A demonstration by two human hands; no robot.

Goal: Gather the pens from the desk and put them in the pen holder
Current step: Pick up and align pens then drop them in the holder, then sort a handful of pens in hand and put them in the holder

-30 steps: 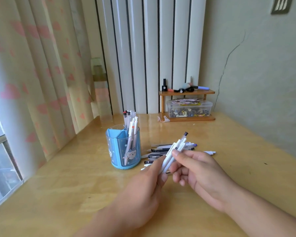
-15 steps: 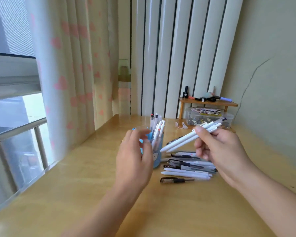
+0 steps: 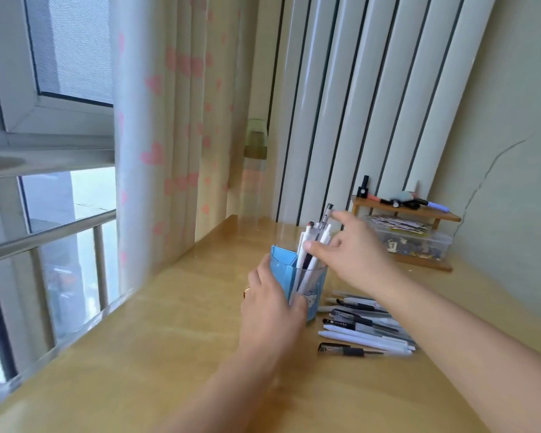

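A blue pen holder [image 3: 281, 261] stands on the wooden desk [image 3: 169, 354], and my left hand [image 3: 272, 307] grips its near left side. Several white and dark pens [image 3: 324, 236] stand in it with their tops sticking out. My right hand [image 3: 356, 254] is at the holder's top. Its thumb and fingers close around the upper ends of those pens, whose lower ends are inside the holder. Just right of the holder, a pile of loose pens [image 3: 363, 334] lies flat on the desk, partly under my right forearm.
At the back right stands a small wooden shelf [image 3: 406, 212] with markers on top and a clear plastic box [image 3: 419, 243] beneath. A heart-print curtain [image 3: 169, 135] and a window with a rail line the desk's left edge.
My right hand has carried the white pens left and down into the holder. My left hand has closed on the holder's side. The view has swung left.
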